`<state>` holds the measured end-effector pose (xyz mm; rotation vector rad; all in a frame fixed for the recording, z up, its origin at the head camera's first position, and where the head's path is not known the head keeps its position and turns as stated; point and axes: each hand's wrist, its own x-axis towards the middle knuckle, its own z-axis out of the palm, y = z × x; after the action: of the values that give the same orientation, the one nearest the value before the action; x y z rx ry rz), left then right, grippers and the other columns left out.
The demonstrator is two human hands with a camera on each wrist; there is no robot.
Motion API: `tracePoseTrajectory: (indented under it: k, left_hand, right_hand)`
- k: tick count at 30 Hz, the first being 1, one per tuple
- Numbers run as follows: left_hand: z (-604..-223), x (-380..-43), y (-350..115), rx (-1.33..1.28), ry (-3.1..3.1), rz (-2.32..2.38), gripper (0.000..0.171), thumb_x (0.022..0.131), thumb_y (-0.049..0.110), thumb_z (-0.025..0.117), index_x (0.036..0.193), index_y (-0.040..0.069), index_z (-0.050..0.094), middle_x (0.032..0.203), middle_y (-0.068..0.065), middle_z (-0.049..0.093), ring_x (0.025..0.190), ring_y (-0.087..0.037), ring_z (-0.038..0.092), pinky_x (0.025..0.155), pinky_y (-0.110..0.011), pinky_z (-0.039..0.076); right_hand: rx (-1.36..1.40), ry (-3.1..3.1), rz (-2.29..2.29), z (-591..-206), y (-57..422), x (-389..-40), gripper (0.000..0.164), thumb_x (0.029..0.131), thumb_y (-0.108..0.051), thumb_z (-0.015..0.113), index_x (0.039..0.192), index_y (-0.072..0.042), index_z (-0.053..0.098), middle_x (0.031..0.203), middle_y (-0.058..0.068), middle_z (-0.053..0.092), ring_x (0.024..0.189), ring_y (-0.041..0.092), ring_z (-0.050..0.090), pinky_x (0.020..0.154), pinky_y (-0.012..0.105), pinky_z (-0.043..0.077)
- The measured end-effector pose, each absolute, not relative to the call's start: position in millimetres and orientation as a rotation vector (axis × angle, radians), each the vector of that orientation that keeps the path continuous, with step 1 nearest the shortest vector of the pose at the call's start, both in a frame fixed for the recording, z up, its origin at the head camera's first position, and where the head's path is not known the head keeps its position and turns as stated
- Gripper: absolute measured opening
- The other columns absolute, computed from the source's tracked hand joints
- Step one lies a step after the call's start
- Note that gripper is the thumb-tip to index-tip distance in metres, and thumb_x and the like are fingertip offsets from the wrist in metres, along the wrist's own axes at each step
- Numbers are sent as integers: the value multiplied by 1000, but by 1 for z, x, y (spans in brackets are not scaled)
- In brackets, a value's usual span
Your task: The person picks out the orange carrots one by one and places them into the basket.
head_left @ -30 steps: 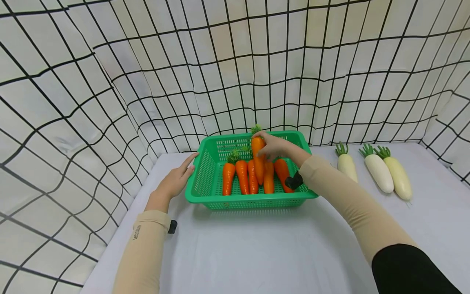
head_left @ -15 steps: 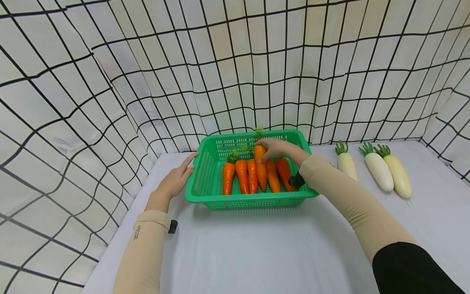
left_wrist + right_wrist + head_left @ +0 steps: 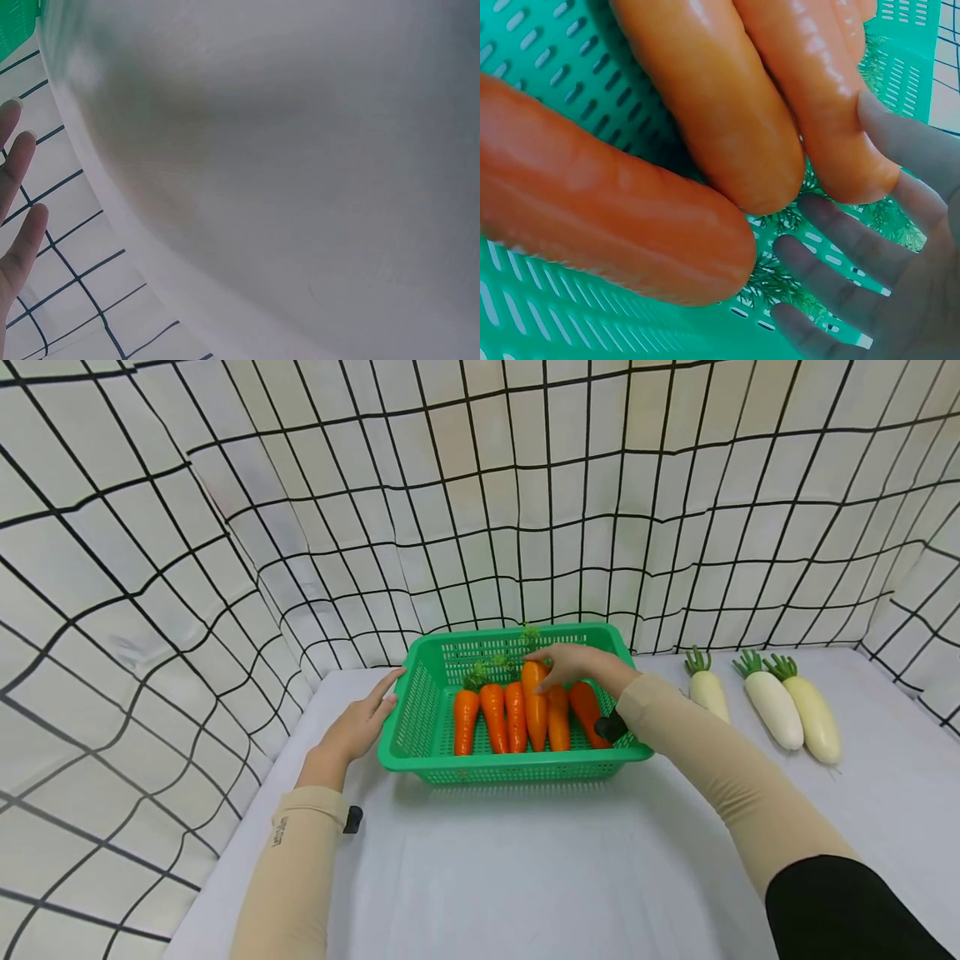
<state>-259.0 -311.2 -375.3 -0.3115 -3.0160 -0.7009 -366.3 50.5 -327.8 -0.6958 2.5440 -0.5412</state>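
Observation:
My right hand (image 3: 572,663) reaches over the green basket (image 3: 517,767) and pinches a carrot (image 3: 535,702) near its leafy top. In the right wrist view the thumb (image 3: 900,135) lies along that carrot's side and the index finger passes behind its thick end, while the other fingers spread apart. Another carrot (image 3: 720,112) lies beside it, and a darker orange carrot (image 3: 615,206) slants at the basket's right side. Several carrots stand in a row to the left, one being the leftmost carrot (image 3: 465,722). My left hand (image 3: 356,727) has straight fingers, its fingertips right at the basket's left rim.
Three white radishes with green tops, among them the middle radish (image 3: 776,710), lie on the white table (image 3: 495,868) to the right of the basket. A black grid over white sheeting (image 3: 465,502) rises behind and at both sides.
The carrot in my right hand has gone down into the basket and slightly right, settling into the row. Neighbouring carrots on the right have shifted a little. My left hand stays at the rim.

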Motion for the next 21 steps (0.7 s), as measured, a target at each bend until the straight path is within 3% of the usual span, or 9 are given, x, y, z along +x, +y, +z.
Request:
tracePoseTrajectory:
  k: [4,8,15,21]
  left_hand:
    - [-375,-259,-311,-319,-3018,-684,59,112,50,23,166,27,17,123,-33,63,110,-48,63,81,-59,50]
    - [-374,-259,-313,-313,-3023,-685,59,112,50,23,166,26,17,133,-35,58,116,-52,60,84,-62,49]
    - [-374,-261,-314,-303,-3026,-696,59,112,51,23,166,29,16,114,-31,64,102,-45,63,76,-56,49]
    - [-375,-261,-312,-309,-3025,-705,59,112,51,22,166,28,16,131,-36,58,115,-51,60,82,-60,49]
  right_hand:
    - [-708,2547,-585,-325,54,-367,66,99,-21,71,158,-11,42,161,21,34,143,39,40,112,52,37]
    - [-710,2516,-671,-321,58,-367,60,101,-15,69,156,-7,44,156,24,42,137,38,48,106,49,45]
    - [-764,2490,-623,-323,56,-364,50,103,-11,64,150,-2,50,146,26,52,132,38,54,103,47,48]
    - [-788,2515,-502,-327,48,-359,52,102,-21,67,149,-4,52,145,21,55,131,35,55,106,47,45]
